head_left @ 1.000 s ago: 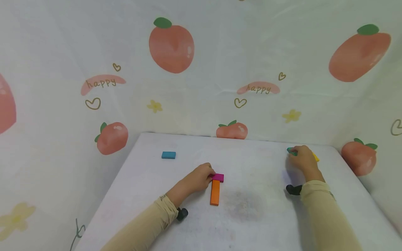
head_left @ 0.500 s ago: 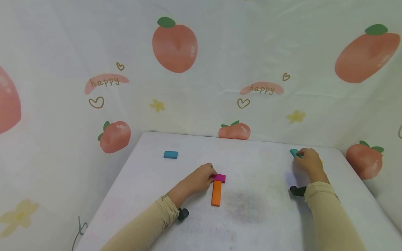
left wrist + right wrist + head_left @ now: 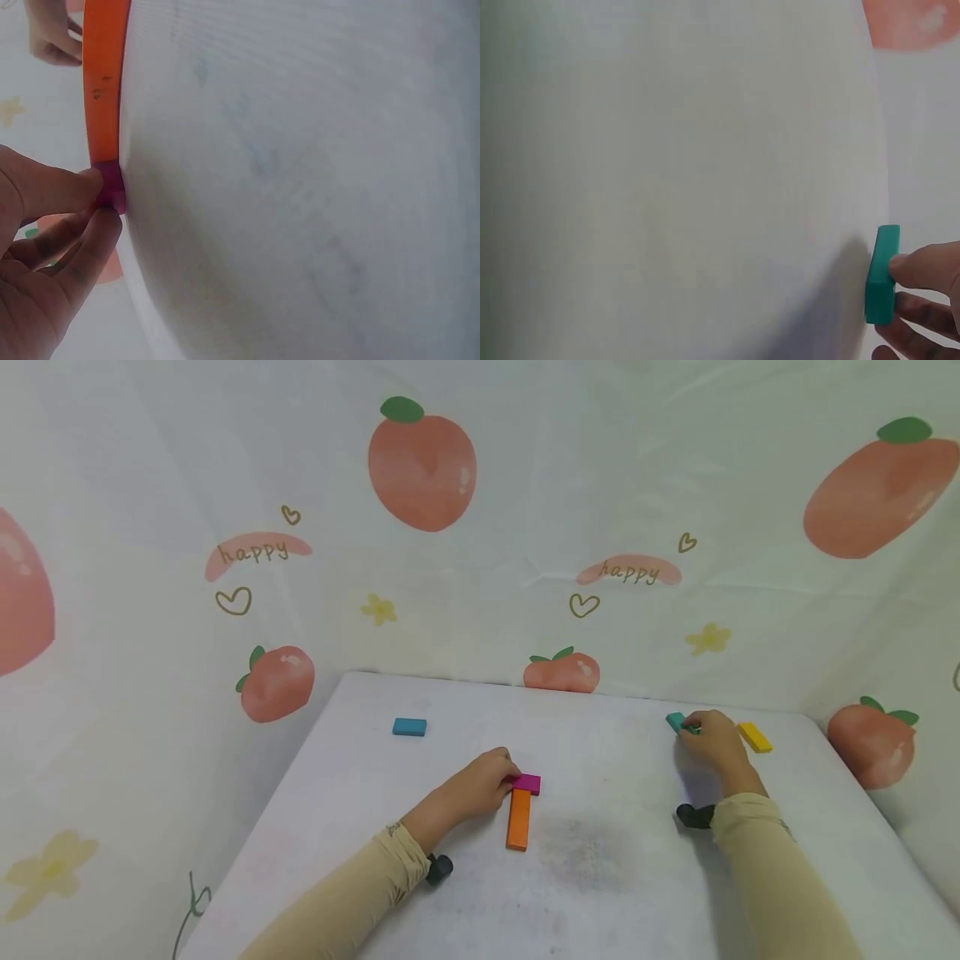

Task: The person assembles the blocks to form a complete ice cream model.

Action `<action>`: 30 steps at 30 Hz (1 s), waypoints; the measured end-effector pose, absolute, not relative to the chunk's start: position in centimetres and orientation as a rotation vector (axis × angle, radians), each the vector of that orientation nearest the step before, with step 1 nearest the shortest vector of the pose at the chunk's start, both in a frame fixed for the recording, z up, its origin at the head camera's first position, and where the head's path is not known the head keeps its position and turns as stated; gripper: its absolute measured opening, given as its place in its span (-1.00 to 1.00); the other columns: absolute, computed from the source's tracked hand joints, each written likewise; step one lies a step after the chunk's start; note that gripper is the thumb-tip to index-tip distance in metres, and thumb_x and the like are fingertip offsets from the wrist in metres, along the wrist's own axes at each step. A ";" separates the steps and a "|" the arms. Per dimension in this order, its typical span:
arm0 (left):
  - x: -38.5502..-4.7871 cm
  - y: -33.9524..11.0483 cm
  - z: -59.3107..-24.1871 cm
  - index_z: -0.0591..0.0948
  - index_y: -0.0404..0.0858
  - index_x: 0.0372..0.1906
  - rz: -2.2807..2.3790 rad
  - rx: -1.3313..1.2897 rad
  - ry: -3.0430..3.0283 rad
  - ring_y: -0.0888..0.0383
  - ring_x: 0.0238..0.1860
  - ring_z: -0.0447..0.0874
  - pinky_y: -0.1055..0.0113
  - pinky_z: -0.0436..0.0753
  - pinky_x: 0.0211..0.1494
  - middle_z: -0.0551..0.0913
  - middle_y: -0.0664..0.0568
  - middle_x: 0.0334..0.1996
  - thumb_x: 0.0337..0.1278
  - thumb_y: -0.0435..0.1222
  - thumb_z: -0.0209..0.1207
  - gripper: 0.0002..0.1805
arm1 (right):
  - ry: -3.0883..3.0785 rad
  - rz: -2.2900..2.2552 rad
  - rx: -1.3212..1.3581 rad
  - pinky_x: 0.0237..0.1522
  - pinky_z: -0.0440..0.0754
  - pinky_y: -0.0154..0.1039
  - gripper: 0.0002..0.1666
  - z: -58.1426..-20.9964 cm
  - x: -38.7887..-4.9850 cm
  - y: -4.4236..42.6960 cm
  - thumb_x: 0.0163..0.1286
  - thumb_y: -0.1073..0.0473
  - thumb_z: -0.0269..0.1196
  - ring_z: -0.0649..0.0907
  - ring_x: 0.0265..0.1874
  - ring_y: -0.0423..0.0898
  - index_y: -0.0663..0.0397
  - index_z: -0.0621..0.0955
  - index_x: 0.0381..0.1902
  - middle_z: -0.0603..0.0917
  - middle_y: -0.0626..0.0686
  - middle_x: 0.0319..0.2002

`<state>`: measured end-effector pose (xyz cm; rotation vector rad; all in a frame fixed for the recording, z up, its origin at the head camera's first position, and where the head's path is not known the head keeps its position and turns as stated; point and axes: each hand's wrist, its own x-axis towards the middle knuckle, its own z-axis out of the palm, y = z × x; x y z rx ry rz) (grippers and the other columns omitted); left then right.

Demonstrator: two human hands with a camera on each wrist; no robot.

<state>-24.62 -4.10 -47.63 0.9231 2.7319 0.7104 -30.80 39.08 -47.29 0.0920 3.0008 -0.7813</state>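
Note:
My left hand (image 3: 480, 783) pinches a small magenta block (image 3: 528, 785) between thumb and fingertips. That block lies crosswise at the far end of an orange block (image 3: 518, 820), forming a T shape on the table. In the left wrist view the magenta block (image 3: 110, 187) touches the end of the orange one (image 3: 103, 82). At the far right, my right hand (image 3: 716, 745) grips a teal-green block (image 3: 677, 722) by one end. The right wrist view has the thumb on the near face of this teal block (image 3: 883, 274), fingers behind it; whether it touches the table I cannot tell.
A yellow block (image 3: 754, 737) lies just right of my right hand. Toward the back left sits a blue block (image 3: 409, 727). The white table (image 3: 600, 910) ends at a fruit-printed cloth (image 3: 495, 527) behind. A dark wrist device (image 3: 695, 816) sits at each cuff.
My right hand has shifted left with the teal-green block, uncovering the yellow block. The left hand stays on the magenta block. The head view has turned slightly.

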 end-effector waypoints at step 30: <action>-24.7 -4.0 -48.0 0.79 -0.31 0.12 0.731 0.905 2.752 0.23 -0.10 0.63 0.49 0.71 0.11 0.62 -0.03 -0.11 0.42 -0.38 0.31 -0.74 | 2.929 -0.787 -0.476 0.23 0.70 0.13 -0.74 -48.2 -31.2 21.5 0.42 0.32 0.30 0.70 -0.03 0.13 0.31 0.78 0.00 0.71 0.23 -0.04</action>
